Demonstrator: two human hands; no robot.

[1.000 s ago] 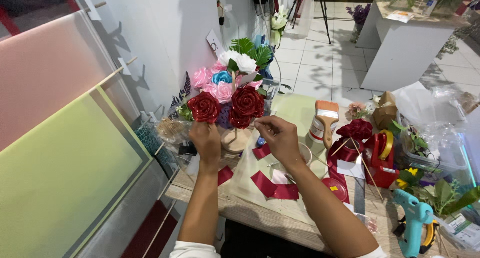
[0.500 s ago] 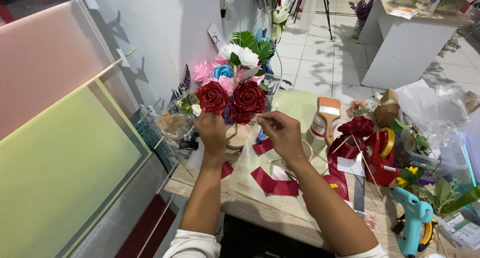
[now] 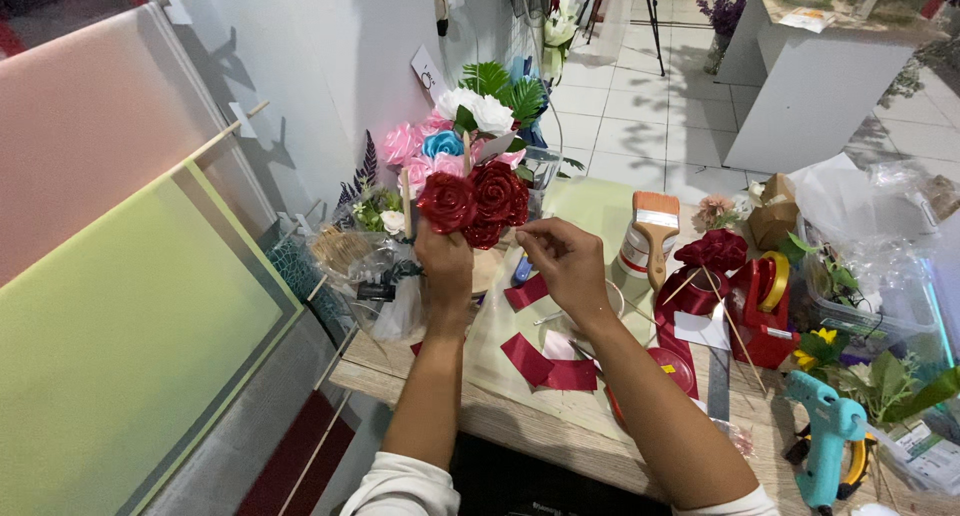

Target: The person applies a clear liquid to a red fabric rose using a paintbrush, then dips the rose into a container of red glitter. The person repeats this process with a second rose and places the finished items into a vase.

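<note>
Red satin ribbon roses (image 3: 472,204) stand upright, gripped underneath by the left hand (image 3: 445,266), while the right hand (image 3: 562,261) pinches just beside them.

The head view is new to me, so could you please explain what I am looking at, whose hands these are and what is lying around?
There is no machine here: a person wears a camera on the head, so the view looks down along both arms at a craft table.

The left hand holds up a small bunch of red ribbon roses. The right hand is beside them, fingers pinched near the base of the bunch; what they pinch is too small to tell.

On the table lie red ribbon pieces, a paintbrush on a white jar, a red tape dispenser and a teal glue gun. Behind the roses stands a bouquet of pink, blue and white flowers. Large coloured sheets hang on the left.
</note>
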